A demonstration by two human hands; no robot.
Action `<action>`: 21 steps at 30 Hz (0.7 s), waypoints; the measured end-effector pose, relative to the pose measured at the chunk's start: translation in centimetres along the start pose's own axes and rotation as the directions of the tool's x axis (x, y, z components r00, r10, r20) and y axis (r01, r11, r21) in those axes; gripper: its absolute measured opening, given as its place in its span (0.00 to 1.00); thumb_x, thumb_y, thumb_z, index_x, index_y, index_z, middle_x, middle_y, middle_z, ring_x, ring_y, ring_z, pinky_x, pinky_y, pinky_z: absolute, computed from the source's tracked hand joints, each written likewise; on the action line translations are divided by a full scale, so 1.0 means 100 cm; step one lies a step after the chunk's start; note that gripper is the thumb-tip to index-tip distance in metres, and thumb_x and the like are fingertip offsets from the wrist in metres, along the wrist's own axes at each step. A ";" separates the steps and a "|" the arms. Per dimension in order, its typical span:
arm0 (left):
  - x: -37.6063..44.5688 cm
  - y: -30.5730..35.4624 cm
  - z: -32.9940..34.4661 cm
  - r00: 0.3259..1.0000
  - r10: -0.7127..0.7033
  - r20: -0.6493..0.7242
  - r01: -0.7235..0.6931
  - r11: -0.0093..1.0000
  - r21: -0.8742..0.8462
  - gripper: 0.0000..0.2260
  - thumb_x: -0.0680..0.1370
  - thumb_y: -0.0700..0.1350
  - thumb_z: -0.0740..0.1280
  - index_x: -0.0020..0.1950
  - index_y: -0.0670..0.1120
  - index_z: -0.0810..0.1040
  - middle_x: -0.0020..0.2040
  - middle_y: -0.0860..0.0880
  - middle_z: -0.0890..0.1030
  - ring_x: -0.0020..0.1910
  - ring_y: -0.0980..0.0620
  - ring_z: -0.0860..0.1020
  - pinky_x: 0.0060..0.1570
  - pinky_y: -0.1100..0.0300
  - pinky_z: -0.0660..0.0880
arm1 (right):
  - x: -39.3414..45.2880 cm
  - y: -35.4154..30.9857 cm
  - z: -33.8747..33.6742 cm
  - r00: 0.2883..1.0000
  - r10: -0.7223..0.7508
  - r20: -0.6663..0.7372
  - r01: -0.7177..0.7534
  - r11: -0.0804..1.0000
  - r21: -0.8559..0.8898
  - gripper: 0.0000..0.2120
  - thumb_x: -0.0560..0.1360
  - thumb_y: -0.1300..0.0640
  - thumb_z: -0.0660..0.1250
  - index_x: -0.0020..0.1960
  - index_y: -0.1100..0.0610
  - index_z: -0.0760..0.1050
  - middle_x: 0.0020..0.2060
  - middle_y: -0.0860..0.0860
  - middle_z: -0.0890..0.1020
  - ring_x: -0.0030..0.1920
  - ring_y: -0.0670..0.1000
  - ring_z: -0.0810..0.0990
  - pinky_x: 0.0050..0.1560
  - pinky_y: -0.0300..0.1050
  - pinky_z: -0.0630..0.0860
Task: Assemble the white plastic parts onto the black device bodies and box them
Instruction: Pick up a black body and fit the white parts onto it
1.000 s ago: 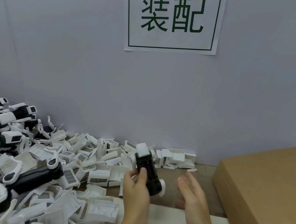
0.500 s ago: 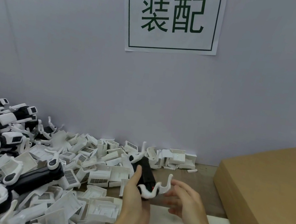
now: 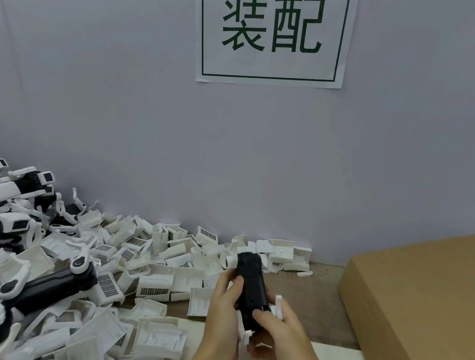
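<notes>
Black device body (image 3: 251,286) gripped upright between left hand (image 3: 223,316) and right hand (image 3: 278,334).

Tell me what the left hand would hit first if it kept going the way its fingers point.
The left hand points up and away, toward the wall. First in line is probably the heap of white plastic parts just beyond its fingertips, though depth is hard to judge.

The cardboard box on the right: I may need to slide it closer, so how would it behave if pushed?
The cardboard box would probably slide rather than tip, since it sits broad and low on the table. Its walls look like thin cardboard, so they may flex under a push. Whether it is heavy I cannot tell: its contents are hidden.
</notes>
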State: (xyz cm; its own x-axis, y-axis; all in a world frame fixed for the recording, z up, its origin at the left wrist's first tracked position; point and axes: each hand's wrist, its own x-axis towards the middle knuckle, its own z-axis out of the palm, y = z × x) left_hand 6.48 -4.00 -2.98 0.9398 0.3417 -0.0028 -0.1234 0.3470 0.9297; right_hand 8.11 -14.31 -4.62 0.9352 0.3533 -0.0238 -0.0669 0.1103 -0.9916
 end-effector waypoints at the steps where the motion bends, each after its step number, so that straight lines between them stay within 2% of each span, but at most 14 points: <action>1: 0.000 0.000 0.000 1.000 0.004 -0.002 -0.004 1.000 0.000 0.11 0.84 0.43 0.58 0.58 0.47 0.79 0.51 0.40 0.85 0.50 0.47 0.80 0.45 0.53 0.75 | 0.000 0.000 0.000 1.000 0.002 0.003 -0.002 1.000 0.023 0.15 0.80 0.65 0.62 0.61 0.50 0.76 0.33 0.52 0.82 0.30 0.50 0.76 0.32 0.45 0.73; 5: -0.001 0.001 0.000 1.000 0.001 -0.005 -0.001 1.000 0.012 0.11 0.85 0.44 0.57 0.58 0.47 0.79 0.50 0.41 0.86 0.48 0.47 0.79 0.40 0.55 0.73 | 0.001 0.002 -0.002 0.999 -0.007 0.040 0.007 1.000 0.009 0.17 0.79 0.67 0.61 0.61 0.49 0.76 0.33 0.52 0.81 0.30 0.50 0.74 0.32 0.44 0.71; 7: -0.001 0.000 -0.001 1.000 -0.003 -0.005 0.003 1.000 0.001 0.11 0.85 0.44 0.58 0.59 0.46 0.79 0.52 0.39 0.85 0.50 0.45 0.79 0.43 0.53 0.74 | 0.000 0.002 -0.001 0.998 -0.016 0.054 0.016 1.000 -0.001 0.16 0.78 0.65 0.63 0.60 0.48 0.76 0.34 0.52 0.82 0.30 0.51 0.74 0.33 0.44 0.71; 9: 0.002 -0.002 -0.001 1.000 0.000 -0.013 0.000 1.000 -0.005 0.11 0.84 0.44 0.58 0.60 0.46 0.79 0.51 0.40 0.85 0.52 0.42 0.79 0.46 0.49 0.74 | -0.001 0.000 0.000 0.997 -0.018 0.073 0.019 1.000 -0.013 0.19 0.70 0.59 0.66 0.60 0.46 0.77 0.35 0.53 0.82 0.31 0.52 0.75 0.34 0.44 0.72; 12: 0.004 -0.003 -0.001 1.000 0.002 -0.022 -0.002 1.000 -0.011 0.11 0.84 0.43 0.59 0.60 0.46 0.79 0.48 0.41 0.85 0.50 0.42 0.80 0.42 0.52 0.74 | 0.000 0.002 -0.001 0.997 -0.019 0.078 0.021 0.999 -0.024 0.24 0.65 0.56 0.65 0.60 0.45 0.77 0.35 0.53 0.82 0.31 0.52 0.75 0.34 0.44 0.72; 15: 0.004 -0.003 -0.001 1.000 -0.003 -0.015 0.003 1.000 -0.010 0.11 0.84 0.43 0.59 0.60 0.47 0.80 0.51 0.38 0.85 0.49 0.41 0.80 0.39 0.53 0.74 | 0.000 0.003 0.000 0.998 -0.035 0.042 0.037 0.998 -0.046 0.19 0.71 0.58 0.65 0.59 0.43 0.77 0.34 0.52 0.81 0.31 0.51 0.74 0.33 0.44 0.71; 18: 0.003 -0.002 -0.001 1.000 -0.017 -0.012 0.017 0.999 -0.030 0.11 0.84 0.44 0.59 0.61 0.47 0.79 0.53 0.38 0.84 0.52 0.40 0.80 0.42 0.53 0.74 | 0.002 0.005 -0.001 0.998 -0.069 -0.009 0.067 0.991 -0.119 0.16 0.79 0.62 0.61 0.58 0.43 0.76 0.29 0.46 0.79 0.29 0.47 0.74 0.30 0.38 0.70; 21: 0.002 0.000 0.000 1.000 -0.009 -0.006 0.009 0.999 -0.040 0.11 0.84 0.44 0.59 0.61 0.48 0.79 0.50 0.39 0.84 0.47 0.44 0.79 0.35 0.57 0.73 | 0.001 0.003 0.000 0.996 -0.085 -0.018 0.082 0.986 -0.145 0.17 0.80 0.62 0.60 0.59 0.40 0.75 0.29 0.43 0.80 0.29 0.42 0.75 0.30 0.34 0.70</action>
State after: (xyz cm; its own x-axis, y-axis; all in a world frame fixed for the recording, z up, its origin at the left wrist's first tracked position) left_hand 6.68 -3.94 -3.03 0.9391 0.3433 -0.0135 -0.1276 0.3849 0.9141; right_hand 8.18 -14.24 -4.96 0.9436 0.3259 0.0584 0.0606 0.0033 -0.9982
